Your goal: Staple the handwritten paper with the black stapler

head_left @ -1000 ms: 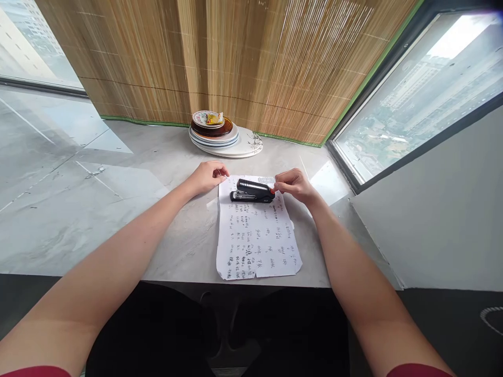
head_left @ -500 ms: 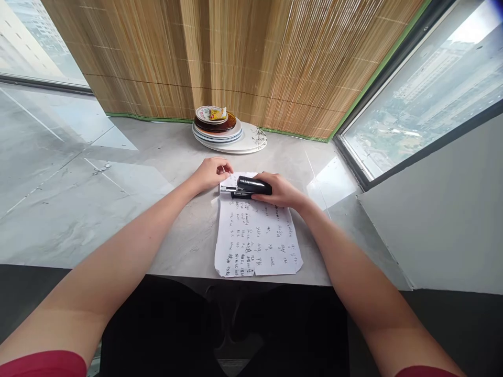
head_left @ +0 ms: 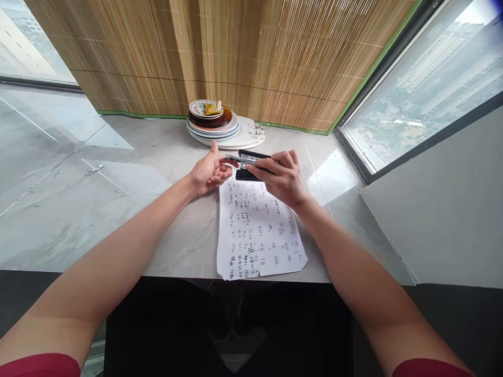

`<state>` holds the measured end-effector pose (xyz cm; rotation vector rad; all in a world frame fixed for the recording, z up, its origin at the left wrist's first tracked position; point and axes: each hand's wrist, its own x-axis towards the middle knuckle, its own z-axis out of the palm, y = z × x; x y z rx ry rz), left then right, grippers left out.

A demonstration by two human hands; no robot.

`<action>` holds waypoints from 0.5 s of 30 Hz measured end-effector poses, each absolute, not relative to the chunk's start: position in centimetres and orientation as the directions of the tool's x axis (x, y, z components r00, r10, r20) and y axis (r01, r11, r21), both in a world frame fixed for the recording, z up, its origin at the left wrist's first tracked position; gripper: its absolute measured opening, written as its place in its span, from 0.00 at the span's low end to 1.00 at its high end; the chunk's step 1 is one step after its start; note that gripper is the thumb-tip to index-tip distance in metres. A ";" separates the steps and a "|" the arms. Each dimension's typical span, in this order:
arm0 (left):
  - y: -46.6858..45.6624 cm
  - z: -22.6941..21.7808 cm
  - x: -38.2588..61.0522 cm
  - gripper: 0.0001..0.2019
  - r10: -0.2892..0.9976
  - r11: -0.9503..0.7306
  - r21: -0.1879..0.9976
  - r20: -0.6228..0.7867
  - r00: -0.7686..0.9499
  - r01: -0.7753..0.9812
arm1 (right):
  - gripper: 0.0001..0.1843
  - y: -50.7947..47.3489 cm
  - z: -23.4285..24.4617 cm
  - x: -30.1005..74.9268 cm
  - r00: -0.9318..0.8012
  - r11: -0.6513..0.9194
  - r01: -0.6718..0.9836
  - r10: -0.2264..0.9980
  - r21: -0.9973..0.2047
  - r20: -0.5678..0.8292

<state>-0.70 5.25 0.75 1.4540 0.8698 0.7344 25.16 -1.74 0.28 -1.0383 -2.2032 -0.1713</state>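
In my right hand (head_left: 283, 178) is a black stapler (head_left: 248, 175), raised over the top of the paper. Its cover and base are swung apart, with the metal staple channel showing between them. My left hand (head_left: 210, 170) is turned palm inward beside the stapler's front end. The left thumb points up and the fingers are partly curled but apart; whether the fingertips touch the metal tip I cannot tell. Beneath the stapler lies a white sheet of paper (head_left: 251, 235) covered in handwriting, with a torn lower edge.
Behind the hands stands a stack of plates (head_left: 233, 130), topped by a small yellow packet (head_left: 212, 108). A bamboo blind (head_left: 236, 57) hangs behind it. A window (head_left: 416, 89) and a white wall (head_left: 444, 209) flank the right side. The grey marble-look counter (head_left: 168, 225) ends close to my lap.
The stapler has been lifted from the paper and tilted, and its parts now spread apart. My left hand has turned over, thumb up, and left the paper's corner.
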 end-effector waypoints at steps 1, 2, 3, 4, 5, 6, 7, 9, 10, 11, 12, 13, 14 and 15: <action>5.2 0.8 -0.7 0.42 0.848 0.018 0.996 -0.060 0.527 0.084 | 0.24 -1.9 0.4 25.1 -0.464 0.678 0.718 0.637 -0.160 0.616; 5.1 0.9 -0.7 0.43 0.842 0.031 0.997 -0.067 0.536 0.076 | 0.24 -2.0 0.6 25.0 -0.480 0.683 0.712 0.643 -0.163 0.598; 5.1 1.0 -0.6 0.43 0.834 0.048 0.997 -0.077 0.546 0.067 | 0.24 -2.1 0.7 24.9 -0.493 0.688 0.706 0.649 -0.169 0.579; 5.1 1.0 -0.6 0.42 0.827 0.067 0.996 -0.088 0.556 0.058 | 0.24 -2.2 0.8 24.8 -0.500 0.689 0.702 0.656 -0.178 0.566; 5.1 1.0 -0.6 0.42 0.819 0.088 0.995 -0.101 0.564 0.051 | 0.24 -2.2 0.8 24.6 -0.496 0.687 0.701 0.662 -0.191 0.562; 5.2 1.0 -0.6 0.40 0.817 0.105 0.993 -0.111 0.566 0.044 | 0.23 -2.1 0.9 24.5 -0.477 0.681 0.701 0.668 -0.212 0.572; 5.3 1.0 -0.7 0.38 0.823 0.117 0.993 -0.116 0.556 0.034 | 0.23 -2.1 0.9 24.4 -0.438 0.672 0.699 0.672 -0.244 0.597; 5.6 1.0 -0.9 0.32 0.858 0.124 0.992 -0.102 0.503 -0.010 | 0.20 -2.0 1.1 24.3 -0.320 0.647 0.675 0.690 -0.355 0.649; 5.7 1.1 -1.0 0.28 0.882 0.121 0.991 -0.085 0.464 -0.049 | 0.18 -2.0 1.2 24.4 -0.265 0.636 0.642 0.709 -0.429 0.653; 5.8 1.2 -1.1 0.23 0.904 0.115 0.989 -0.065 0.423 -0.096 | 0.16 -2.0 1.4 24.6 -0.237 0.628 0.589 0.736 -0.509 0.633; 5.9 1.3 -1.2 0.19 0.921 0.108 0.984 -0.045 0.388 -0.141 | 0.15 -2.0 1.6 24.9 -0.245 0.617 0.526 0.769 -0.586 0.590; 5.9 1.5 -1.2 0.15 0.932 0.096 0.980 -0.026 0.363 -0.175 | 0.13 -2.1 1.7 25.2 -0.285 0.598 0.464 0.799 -0.653 0.530; 5.8 1.6 -1.1 0.11 0.937 0.080 0.978 -0.007 0.350 -0.193 | 0.13 -2.2 1.9 25.5 -0.342 0.573 0.417 0.818 -0.706 0.462; 5.6 1.7 -1.0 0.09 0.936 0.061 0.979 0.011 0.352 -0.195 | 0.13 -2.2 2.0 25.7 -0.403 0.545 0.393 0.826 -0.741 0.394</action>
